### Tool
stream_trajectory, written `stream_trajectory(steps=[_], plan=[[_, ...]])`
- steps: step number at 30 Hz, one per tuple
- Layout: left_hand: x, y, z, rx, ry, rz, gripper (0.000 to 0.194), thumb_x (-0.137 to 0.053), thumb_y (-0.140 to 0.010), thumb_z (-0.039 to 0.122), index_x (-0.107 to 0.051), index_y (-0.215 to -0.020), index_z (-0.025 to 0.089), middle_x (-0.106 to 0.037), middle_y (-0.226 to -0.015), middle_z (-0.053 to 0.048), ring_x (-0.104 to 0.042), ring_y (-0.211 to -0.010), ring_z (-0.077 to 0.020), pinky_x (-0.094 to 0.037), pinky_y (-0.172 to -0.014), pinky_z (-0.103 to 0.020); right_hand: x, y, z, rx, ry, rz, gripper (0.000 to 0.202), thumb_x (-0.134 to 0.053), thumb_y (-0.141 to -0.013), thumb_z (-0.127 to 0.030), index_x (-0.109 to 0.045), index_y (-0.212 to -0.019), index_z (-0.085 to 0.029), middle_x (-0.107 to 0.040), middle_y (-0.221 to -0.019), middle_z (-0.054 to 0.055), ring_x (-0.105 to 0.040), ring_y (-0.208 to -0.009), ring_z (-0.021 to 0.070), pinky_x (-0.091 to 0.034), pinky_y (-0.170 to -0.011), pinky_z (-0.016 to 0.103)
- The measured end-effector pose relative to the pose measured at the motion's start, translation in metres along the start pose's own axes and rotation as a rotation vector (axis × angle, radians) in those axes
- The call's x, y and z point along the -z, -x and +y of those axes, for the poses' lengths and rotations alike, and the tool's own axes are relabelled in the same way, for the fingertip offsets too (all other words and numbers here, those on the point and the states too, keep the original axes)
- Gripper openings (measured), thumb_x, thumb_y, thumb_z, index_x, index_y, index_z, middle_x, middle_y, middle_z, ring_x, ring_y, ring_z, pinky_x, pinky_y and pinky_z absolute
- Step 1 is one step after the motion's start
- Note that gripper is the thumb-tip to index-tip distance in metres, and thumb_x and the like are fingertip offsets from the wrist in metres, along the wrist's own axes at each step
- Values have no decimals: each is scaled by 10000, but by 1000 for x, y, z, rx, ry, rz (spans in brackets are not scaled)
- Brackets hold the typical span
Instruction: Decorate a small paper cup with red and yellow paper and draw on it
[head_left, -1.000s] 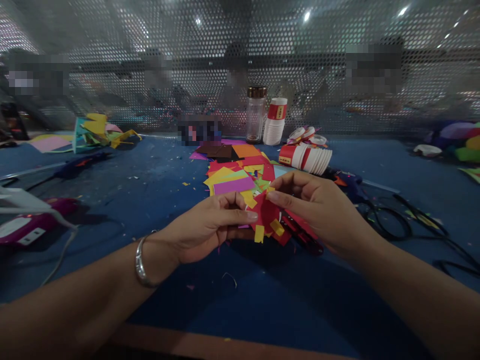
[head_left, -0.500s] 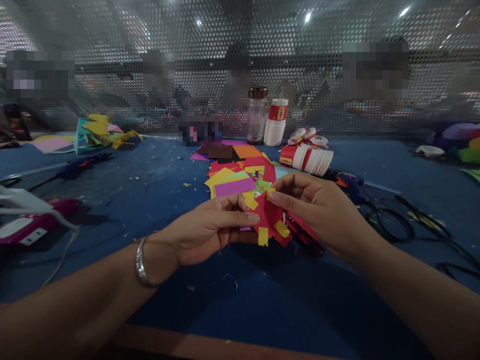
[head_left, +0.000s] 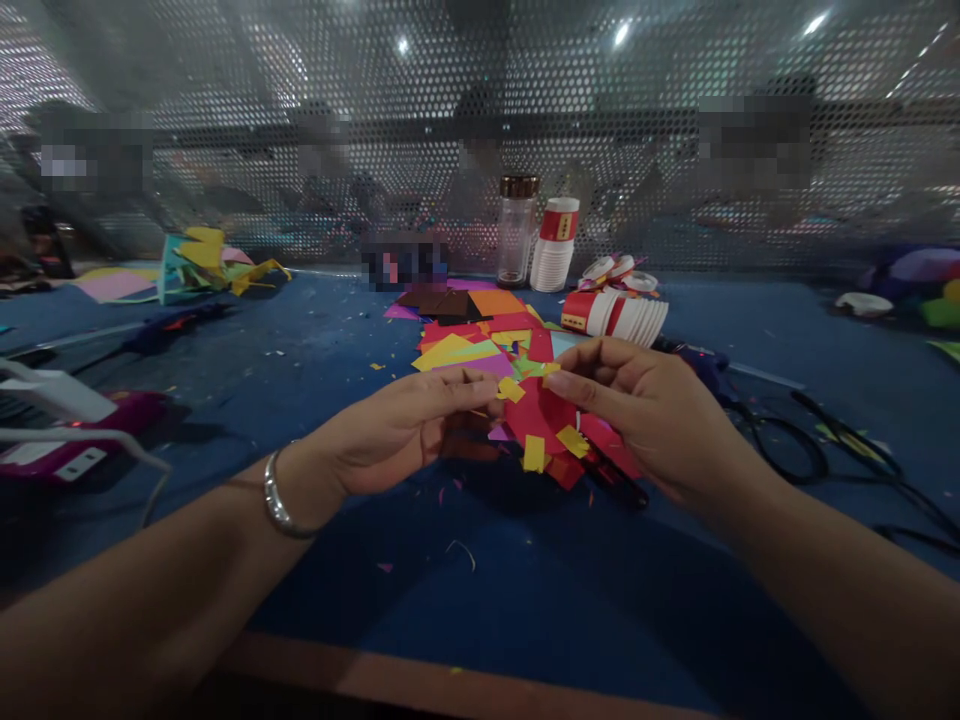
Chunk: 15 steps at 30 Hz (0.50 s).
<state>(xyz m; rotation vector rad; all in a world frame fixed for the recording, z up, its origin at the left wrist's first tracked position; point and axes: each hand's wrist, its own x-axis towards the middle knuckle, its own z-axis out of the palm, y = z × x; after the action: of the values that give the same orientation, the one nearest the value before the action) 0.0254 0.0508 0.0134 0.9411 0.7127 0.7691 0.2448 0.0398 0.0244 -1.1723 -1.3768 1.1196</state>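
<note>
A perforated screen (head_left: 337, 190) stands along the far edge of the blue bench (head_left: 495, 625), whose brown near edge crosses the foreground; a broad stretch of surface, flecked with scraps, gives room between that edge and the hands. The right hand (head_left: 637, 415) pinches the far edge of a red paper piece (head_left: 541, 408) between thumb and finger, while the left hand (head_left: 397, 430) has its fingertips together at the piece's left edge; whether they grip it cannot be told. A coloured paper pile (head_left: 461, 350) spreads just beyond. On the left, well apart, lies a magenta power strip (head_left: 90, 450), with open blue surface between it and the pile. A toppled cup stack (head_left: 615, 316) lies close beyond the right hand, leaving little space there. Small yellow tabs (head_left: 534, 453) jut past the red piece's edges.
</note>
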Motion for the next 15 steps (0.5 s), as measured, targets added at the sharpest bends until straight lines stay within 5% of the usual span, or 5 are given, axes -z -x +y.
stream_trajectory(steps=[15], plan=[[-18, -3, -10, -68, -155, 71, 368, -900, -726, 279, -670, -1006, 214, -663, -905, 13, -629, -705, -112, -538, -555, -213, 0, -2, 9, 56, 128, -131, 324, -875, -724, -429, -691, -852, -195, -690, -809, 3, -609, -729, 149, -495, -694, 294]])
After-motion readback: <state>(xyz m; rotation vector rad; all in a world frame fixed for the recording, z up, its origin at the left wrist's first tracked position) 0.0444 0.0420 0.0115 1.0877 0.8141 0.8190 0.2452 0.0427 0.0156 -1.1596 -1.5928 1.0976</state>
